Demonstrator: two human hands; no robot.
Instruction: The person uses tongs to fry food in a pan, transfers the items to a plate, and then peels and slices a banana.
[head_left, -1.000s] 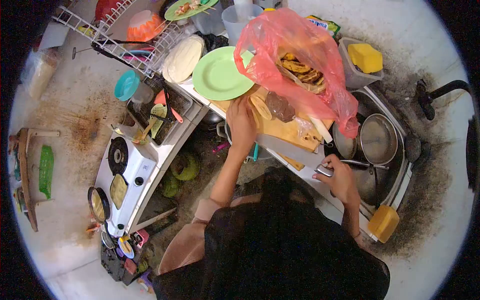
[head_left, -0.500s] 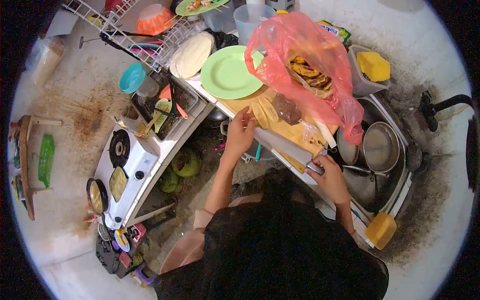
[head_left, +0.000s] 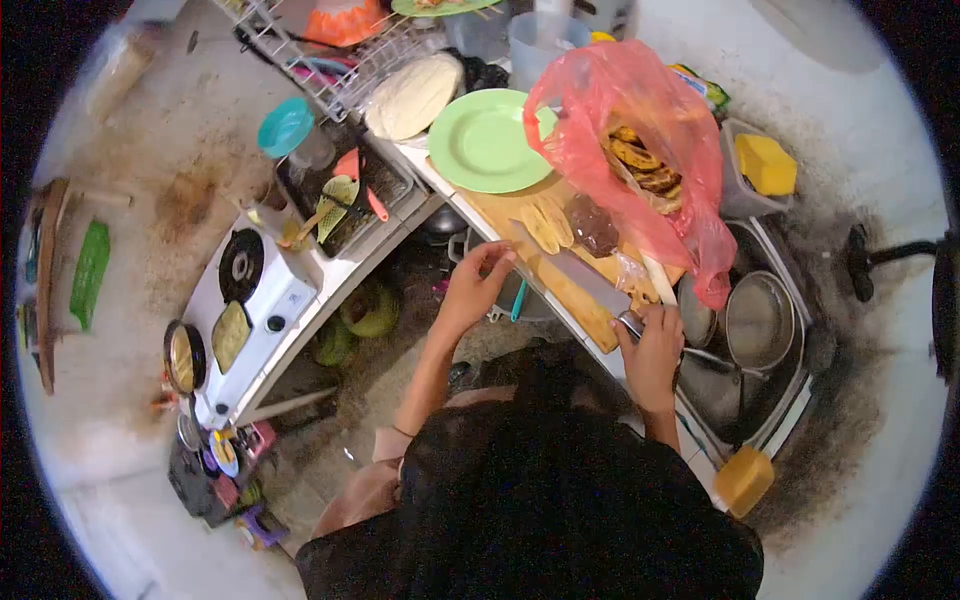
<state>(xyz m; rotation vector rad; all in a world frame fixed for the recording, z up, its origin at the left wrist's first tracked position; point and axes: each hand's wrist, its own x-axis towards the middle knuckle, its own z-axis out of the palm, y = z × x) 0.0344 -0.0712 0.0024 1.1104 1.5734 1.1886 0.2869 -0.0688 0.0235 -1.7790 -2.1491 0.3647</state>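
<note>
My right hand [head_left: 655,345] is wrapped round the handle of a kitchen knife [head_left: 578,278], whose broad blade lies low over the wooden cutting board [head_left: 570,312]. Beside the blade tip are flat slices of peeled banana [head_left: 547,224]. My left hand [head_left: 472,288] hovers at the board's near left edge, fingers loosely curved and apart, with nothing visible in them. A dark brown lump in clear plastic [head_left: 592,226] sits just right of the banana slices. Behind, a pink plastic bag [head_left: 690,120] stands open with ripe bananas [head_left: 640,158] inside.
A green plate [head_left: 490,145] overlaps the board's far end. To the right is a sink with pans [head_left: 760,318], and behind it a tub with a yellow sponge [head_left: 766,165]. Leftward are a stove [head_left: 280,300] and a tray of utensils [head_left: 345,215]. A dish rack [head_left: 290,60] stands behind.
My left hand has drawn back from the banana slices toward me. The knife has turned a little, its handle closer to me. The whole view has shifted slightly.
</note>
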